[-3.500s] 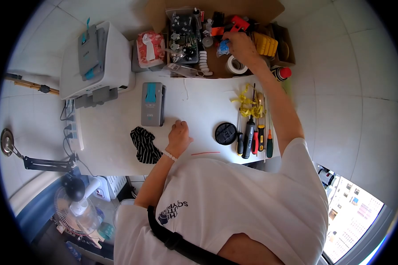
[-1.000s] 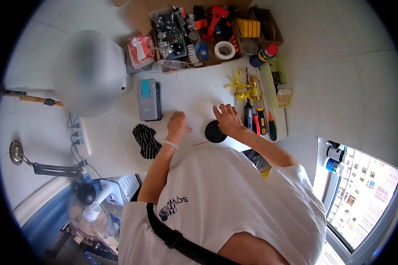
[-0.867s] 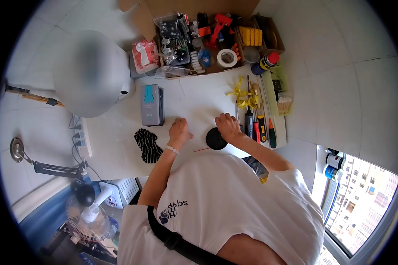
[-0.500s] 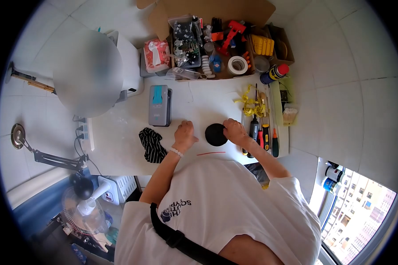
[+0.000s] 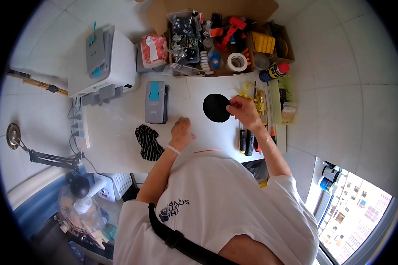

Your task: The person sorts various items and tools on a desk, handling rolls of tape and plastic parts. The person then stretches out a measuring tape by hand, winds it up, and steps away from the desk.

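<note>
Between the thumb and fingers of my right hand (image 5: 245, 113), a flat round black disc (image 5: 216, 108) is pinched by its right edge. It appears raised above the white table. My left hand (image 5: 181, 131), with a beaded bracelet at the wrist, rests on the table with its fingers curled in, and nothing shows in it. Left of that hand lies a black-and-white striped cloth (image 5: 148, 142). A grey case with a teal strip (image 5: 155, 102) sits behind the cloth. Close to my body, a thin red strip (image 5: 208, 151) lies on the table (image 5: 115, 132).
Several screwdrivers (image 5: 250, 143) and a yellow tape measure (image 5: 246, 93) lie to the right. At the back stands a cardboard box (image 5: 212, 76) of parts, with a spray can (image 5: 274, 72) beside it. A white printer-like machine (image 5: 119, 66) occupies the back left.
My right hand has moved up and away from my body with the black disc in it. My left hand has barely moved. The view has shifted slightly, and the grey blur at left is gone.
</note>
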{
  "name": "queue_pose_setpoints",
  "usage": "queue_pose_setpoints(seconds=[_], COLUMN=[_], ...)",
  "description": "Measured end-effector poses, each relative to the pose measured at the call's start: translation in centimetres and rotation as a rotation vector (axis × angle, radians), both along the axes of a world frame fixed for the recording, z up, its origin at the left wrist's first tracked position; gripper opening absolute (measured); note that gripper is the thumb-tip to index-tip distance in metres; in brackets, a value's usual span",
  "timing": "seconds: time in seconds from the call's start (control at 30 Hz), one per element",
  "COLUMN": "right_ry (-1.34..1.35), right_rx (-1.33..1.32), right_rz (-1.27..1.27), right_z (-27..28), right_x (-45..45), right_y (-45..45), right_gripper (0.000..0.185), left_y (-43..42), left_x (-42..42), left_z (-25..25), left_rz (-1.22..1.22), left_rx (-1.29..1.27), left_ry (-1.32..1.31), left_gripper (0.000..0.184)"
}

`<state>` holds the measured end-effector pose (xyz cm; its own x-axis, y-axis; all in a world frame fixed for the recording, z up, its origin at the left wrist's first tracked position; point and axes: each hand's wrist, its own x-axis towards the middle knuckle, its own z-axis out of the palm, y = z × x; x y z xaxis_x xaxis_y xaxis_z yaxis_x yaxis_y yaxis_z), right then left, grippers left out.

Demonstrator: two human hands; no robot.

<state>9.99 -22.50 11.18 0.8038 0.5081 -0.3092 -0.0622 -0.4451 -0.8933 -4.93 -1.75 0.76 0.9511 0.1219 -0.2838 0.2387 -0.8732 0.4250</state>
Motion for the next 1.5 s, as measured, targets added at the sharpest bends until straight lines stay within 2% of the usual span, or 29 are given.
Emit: queue_pose_setpoints(seconds=[0.07, 0.13, 0.33, 0.47, 0.7, 1.1, 1.23, 1.33, 1.4, 1.5], right_ry=[0.043, -0.043, -0.240, -0.422, -0.463, -0.638, -0.612, -0.622, -0.611, -0.614], right_rx=[0.099, 0.090, 0.001, -0.060, -0.034, -0.083, -0.093, -0.078, -0.083, -0.054], right_rz=[-0.078, -0.072, -0.125, -0.032, -0.089, -0.018, -0.026, -0.049, -0.151, -0.226], right_z=[1.4, 1.5, 2.2, 2.3, 3.3, 3.5, 3.4, 3.3, 3.4, 3.0], right_x=[0.1, 0.6, 1.1, 0.7, 1.3, 2.1, 2.5, 3.0, 3.5, 4.5], right_y=[0.5, 0.8, 1.9, 2.2, 2.3, 2.4, 2.1, 2.0, 1.9, 2.1], right_gripper=[0.012, 0.010, 0.012, 0.011, 0.013, 0.015, 0.014, 0.013, 0.013, 0.015], left_y=[0.0, 0.0, 0.0, 0.0, 0.0, 0.0, 0.0, 0.0, 0.1, 0.1], left_x=[0.0, 0.0, 0.4, 0.5, 0.6, 0.6, 0.8, 0.4, 0.4, 0.6], left_z=[-0.1, 0.0, -0.2, 0.0, 0.0, 0.0, 0.1, 0.2, 0.1, 0.3], left_rz=[-0.001, -0.004, -0.010, -0.006, -0.002, 0.000, 0.001, 0.017, 0.005, 0.007], left_rx=[0.002, 0.004, 0.021, 0.004, 0.026, 0.030, 0.024, 0.023, -0.009, -0.013], left_ry=[-0.009, -0.018, 0.023, 0.012, -0.013, -0.011, -0.007, -0.011, -0.071, -0.028], left_gripper=[0.056, 0.056, 0.053, 0.049, 0.048, 0.051, 0.051, 0.052, 0.051, 0.051])
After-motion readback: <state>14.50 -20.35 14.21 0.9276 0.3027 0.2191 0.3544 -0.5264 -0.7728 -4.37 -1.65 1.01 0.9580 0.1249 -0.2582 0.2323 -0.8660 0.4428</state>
